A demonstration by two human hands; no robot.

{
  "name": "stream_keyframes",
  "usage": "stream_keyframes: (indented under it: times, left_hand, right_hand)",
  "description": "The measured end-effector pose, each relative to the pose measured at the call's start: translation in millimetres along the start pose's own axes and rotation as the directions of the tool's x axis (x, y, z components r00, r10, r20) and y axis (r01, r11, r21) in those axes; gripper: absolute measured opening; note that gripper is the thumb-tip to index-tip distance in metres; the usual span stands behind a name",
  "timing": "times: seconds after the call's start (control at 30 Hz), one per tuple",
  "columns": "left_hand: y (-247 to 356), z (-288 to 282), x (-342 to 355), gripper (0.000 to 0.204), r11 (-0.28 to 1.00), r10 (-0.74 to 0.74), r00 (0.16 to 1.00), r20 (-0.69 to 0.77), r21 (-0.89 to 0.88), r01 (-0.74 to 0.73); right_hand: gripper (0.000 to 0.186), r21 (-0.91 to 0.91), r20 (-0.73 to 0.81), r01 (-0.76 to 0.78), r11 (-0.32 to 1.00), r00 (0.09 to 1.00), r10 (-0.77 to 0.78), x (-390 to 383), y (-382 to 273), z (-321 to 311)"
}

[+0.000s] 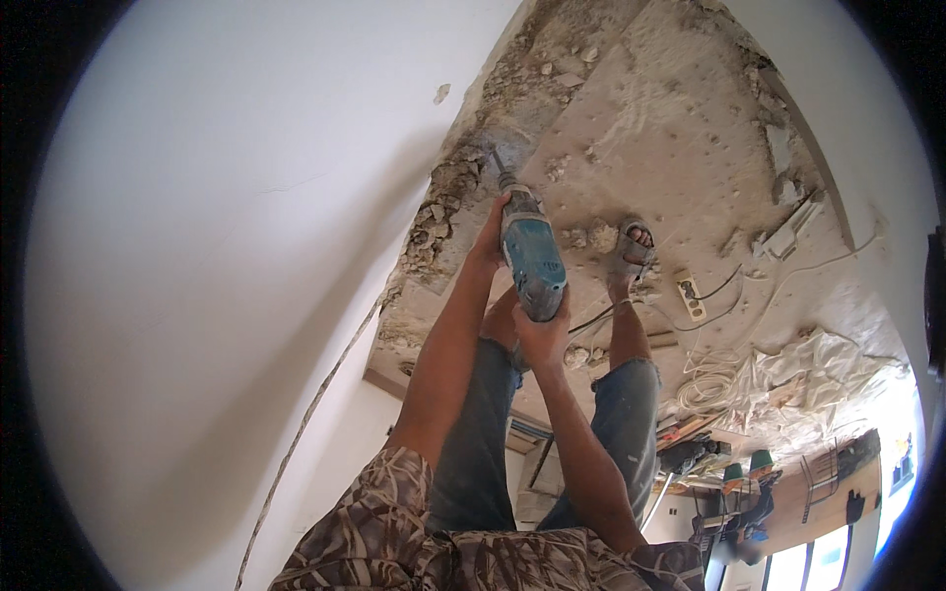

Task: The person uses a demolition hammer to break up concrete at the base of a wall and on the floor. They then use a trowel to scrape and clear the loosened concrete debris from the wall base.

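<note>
A teal and grey rotary hammer (533,248) is held in both hands, its nose pointing away from me. My left hand (490,236) is wrapped round the left side of its front end, behind the chuck. Around the rear handle my right hand (544,337) is closed; the trigger is hidden. A thin dark bit (498,161) reaches from the chuck toward the broken floor strip along the foot of the wall. Whether its tip touches the surface I cannot tell. Broken rubble (431,232) lies along that strip, left of the tool.
A white wall (236,217) rises close on my left. Right of my sandalled foot (636,246) lies a white power strip (692,295) with cables. Farther right are a coiled cable (706,390), crumpled plastic sheeting (818,374) and loose debris on the dusty floor.
</note>
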State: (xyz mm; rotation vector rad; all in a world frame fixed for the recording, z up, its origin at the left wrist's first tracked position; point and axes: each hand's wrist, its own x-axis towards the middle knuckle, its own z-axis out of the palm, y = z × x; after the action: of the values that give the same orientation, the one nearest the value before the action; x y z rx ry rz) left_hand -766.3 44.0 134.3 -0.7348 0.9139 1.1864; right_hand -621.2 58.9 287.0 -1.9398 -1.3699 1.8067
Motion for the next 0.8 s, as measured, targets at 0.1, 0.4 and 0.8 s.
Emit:
stream_keyframes:
  times: [0.1,0.4,0.8]
  left_hand:
    - [5.4,-7.7,15.4,0.072,0.999,-0.008,0.998,-0.067,0.047,0.011]
    - [-2.4,26.9,49.8,0.072,0.991,-0.002,0.938,-0.347,0.125,0.048]
    - [-28.5,80.4,-45.9,0.085,0.998,0.035,0.977,-0.212,-0.035,-0.043]
  right_hand:
    - [0.054,0.086,0.038,-0.07,0.994,0.997,0.067,13.3,1.2,1.3]
    - [0.042,0.286,0.271,-0.447,0.848,0.886,0.376,62.3,-6.0,-47.7]
    - [0.068,0.087,0.281,-0.203,0.975,0.944,0.171,-11.4,-33.1,-86.8]
